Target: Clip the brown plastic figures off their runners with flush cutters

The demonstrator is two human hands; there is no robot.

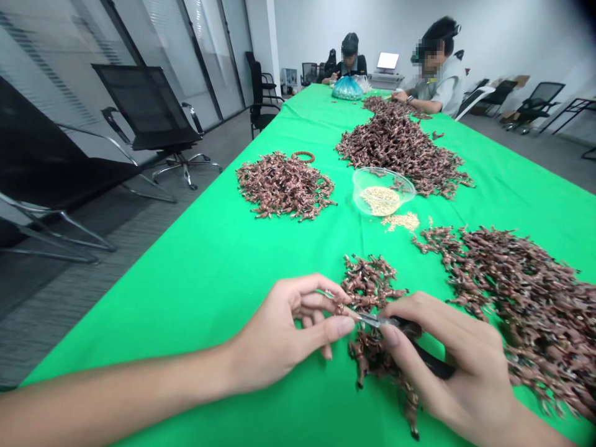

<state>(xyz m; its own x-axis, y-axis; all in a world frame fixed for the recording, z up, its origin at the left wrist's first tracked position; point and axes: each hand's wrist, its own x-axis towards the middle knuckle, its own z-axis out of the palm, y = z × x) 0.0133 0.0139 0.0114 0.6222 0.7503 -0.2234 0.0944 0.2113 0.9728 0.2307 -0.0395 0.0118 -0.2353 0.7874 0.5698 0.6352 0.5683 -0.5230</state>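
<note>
My left hand point(284, 335) is closed, with a small brown figurine point(341, 304) pinched at its fingertips. Black-handled pliers point(431, 359) are gripped in my right hand point(459, 347), and their metal jaws meet the figurine or its ring at the left fingertips. Whether the jaws bite on anything is too small to tell. Just beyond the fingers lies a small heap of brown figurines point(367, 279), shaped like four-legged animals. More of the same figurines point(358, 366) lie under the pliers, partly hidden by my right hand.
A clear plastic bowl point(407, 186) holds small gold-coloured pieces, some spilled beside it. Figurine heaps lie at left point(284, 186), right point(535, 298) and back point(400, 146) on the green cloth point(186, 316). Two people sit at the far end near a blue bag point(347, 89).
</note>
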